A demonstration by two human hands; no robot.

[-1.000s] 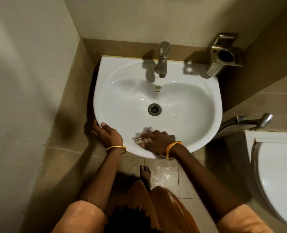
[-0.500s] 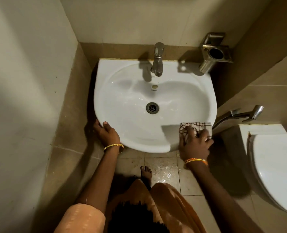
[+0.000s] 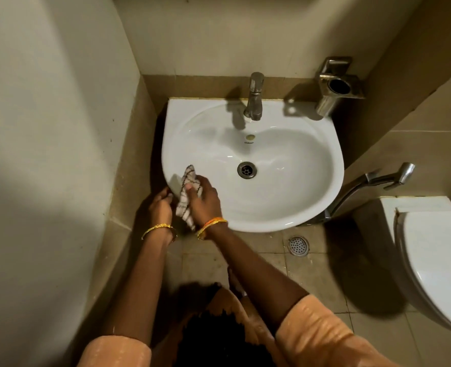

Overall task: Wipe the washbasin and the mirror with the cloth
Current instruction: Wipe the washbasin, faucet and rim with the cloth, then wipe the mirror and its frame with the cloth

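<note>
Washbasin (image 3: 285, 181): white, oval bowl, wall-mounted, glossy and clean-looking; its near-left rim lies directly under the right hand (image 3: 204, 201). Drain (image 3: 247, 169) sits just beyond and to the right of that hand; tap (image 3: 254, 98) stands at the far rim, well beyond it.

Toilet (image 3: 438, 263): white, lid down, well to the right of both hands, with a metal spray handle (image 3: 388, 178) between it and the basin.

Cloth (image 3: 188, 192): pale with a dark check pattern, bunched, draped over the basin's near-left rim. One end pokes up past the right-hand fingertips into the bowl; the other hangs down between the two wrists.

Right hand: closed over the cloth, pressing it onto the rim. Half a second earlier it held the cloth spread at the near-right rim; it now works the opposite side.

Left hand (image 3: 159, 205): fingers curled at the outer rim edge just left of the cloth, touching it; before, it lay flat on that rim. Whether it grips the cloth cannot be told.

Open room: the bowl to the right of the hands is bare; the left wall stands close beside the left hand.
</note>
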